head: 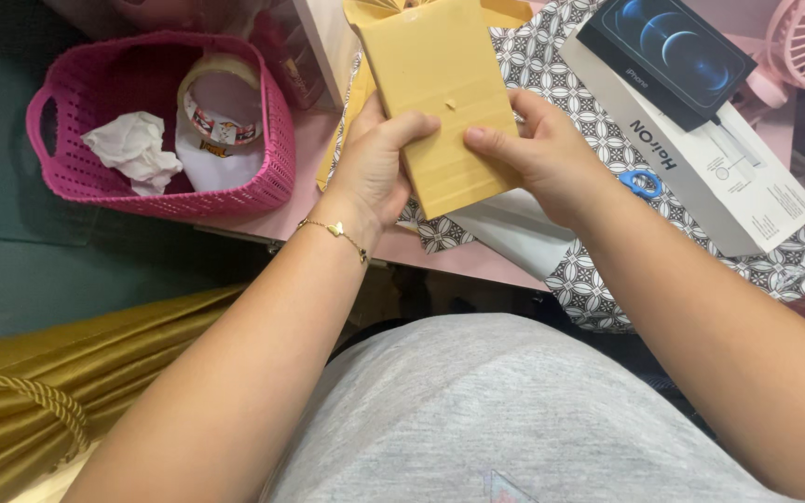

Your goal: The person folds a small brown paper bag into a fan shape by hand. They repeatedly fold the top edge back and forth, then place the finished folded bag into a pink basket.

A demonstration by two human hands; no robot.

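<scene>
My left hand (pixel 375 168) has its fingers clamped on the lower left edge of a yellow-brown paper packet (pixel 440 98), thumb pressed flat across its face. My right hand (pixel 538 149) grips the packet's right edge, thumb on top and the other fingers behind. The packet is held tilted above the pink desk (pixel 328 210), over a black-and-white patterned sheet (pixel 589 279). A thin gold bracelet (pixel 335 230) sits on my left wrist. To the left stands a pink basket (pixel 263 177) with crumpled white paper (pixel 134 149) and a tape roll (pixel 225 98) inside. To the right lie a long white box (pixel 729 177), a dark blue box (pixel 668 47) on top of it, and blue scissor handles (pixel 642 182).
</scene>
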